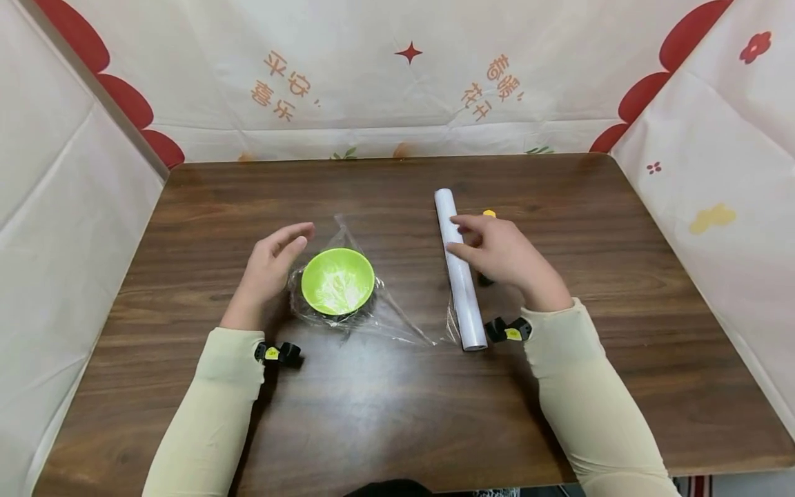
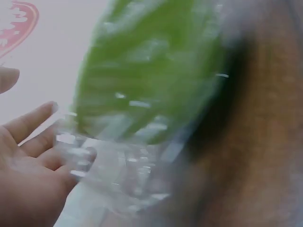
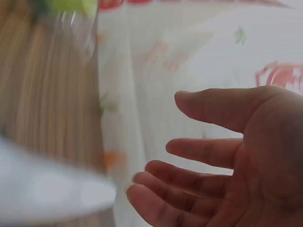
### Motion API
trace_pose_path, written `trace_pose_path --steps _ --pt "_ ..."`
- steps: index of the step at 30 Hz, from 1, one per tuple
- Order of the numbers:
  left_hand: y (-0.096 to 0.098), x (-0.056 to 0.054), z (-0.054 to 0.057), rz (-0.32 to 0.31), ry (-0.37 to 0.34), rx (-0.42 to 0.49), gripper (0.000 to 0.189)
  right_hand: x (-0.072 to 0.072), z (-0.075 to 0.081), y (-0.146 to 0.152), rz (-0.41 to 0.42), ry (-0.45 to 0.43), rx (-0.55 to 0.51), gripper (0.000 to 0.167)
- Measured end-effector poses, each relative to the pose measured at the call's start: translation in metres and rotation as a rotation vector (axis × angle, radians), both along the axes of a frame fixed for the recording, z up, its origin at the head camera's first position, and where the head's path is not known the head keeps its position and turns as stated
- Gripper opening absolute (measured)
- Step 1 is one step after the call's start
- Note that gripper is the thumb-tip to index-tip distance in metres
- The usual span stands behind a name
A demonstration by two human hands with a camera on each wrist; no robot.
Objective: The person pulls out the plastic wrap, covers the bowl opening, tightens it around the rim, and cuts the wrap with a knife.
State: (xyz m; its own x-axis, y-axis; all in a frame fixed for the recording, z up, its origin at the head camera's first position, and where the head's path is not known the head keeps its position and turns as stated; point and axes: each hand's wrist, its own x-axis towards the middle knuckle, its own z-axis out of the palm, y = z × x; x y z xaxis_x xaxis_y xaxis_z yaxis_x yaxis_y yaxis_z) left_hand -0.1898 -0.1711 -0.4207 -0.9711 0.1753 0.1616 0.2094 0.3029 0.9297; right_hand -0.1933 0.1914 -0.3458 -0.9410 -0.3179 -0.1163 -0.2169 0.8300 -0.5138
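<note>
A lime-green bowl (image 1: 337,281) stands left of the table's middle with clear plastic film (image 1: 397,324) over it, loose and crumpled around its rim, one corner trailing right. My left hand (image 1: 263,273) is just left of the bowl, its fingers loosely bent and holding nothing. In the left wrist view, film lies across the blurred bowl (image 2: 151,71), close to the fingers. A white roll of cling film (image 1: 467,297) lies lengthwise on the table. Above its right side hovers my right hand (image 1: 509,259). In the right wrist view, its relaxed fingers (image 3: 189,182) hold nothing, apart from the roll (image 3: 52,194).
Behind the right hand, a small yellow item (image 1: 489,213) peeks out, mostly hidden. A scrap of film (image 1: 452,324) shows at the roll's near left side. The brown wooden table (image 1: 360,428) is bordered by white printed cloth (image 1: 373,90) at the back and sides.
</note>
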Motion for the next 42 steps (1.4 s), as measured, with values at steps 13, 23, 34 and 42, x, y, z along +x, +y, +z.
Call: trace_pose_path --steps 13,23,34,42 --pt "0.03 -0.002 0.012 -0.082 -0.006 -0.291 0.038 0.035 -0.04 -0.121 0.145 0.062 -0.101 0.061" --pt "0.038 0.001 -0.018 0.048 -0.191 -0.002 0.036 0.032 -0.091 -0.152 -0.034 0.148 -0.281 0.066" --pt "0.063 0.012 -0.009 0.251 -0.225 0.515 0.031 0.027 -0.098 -0.147 -0.117 0.188 -0.895 0.058" --pt "0.069 0.017 0.018 0.055 0.018 0.33 0.035 0.021 -0.077 -0.121 0.003 0.166 -1.206 0.048"
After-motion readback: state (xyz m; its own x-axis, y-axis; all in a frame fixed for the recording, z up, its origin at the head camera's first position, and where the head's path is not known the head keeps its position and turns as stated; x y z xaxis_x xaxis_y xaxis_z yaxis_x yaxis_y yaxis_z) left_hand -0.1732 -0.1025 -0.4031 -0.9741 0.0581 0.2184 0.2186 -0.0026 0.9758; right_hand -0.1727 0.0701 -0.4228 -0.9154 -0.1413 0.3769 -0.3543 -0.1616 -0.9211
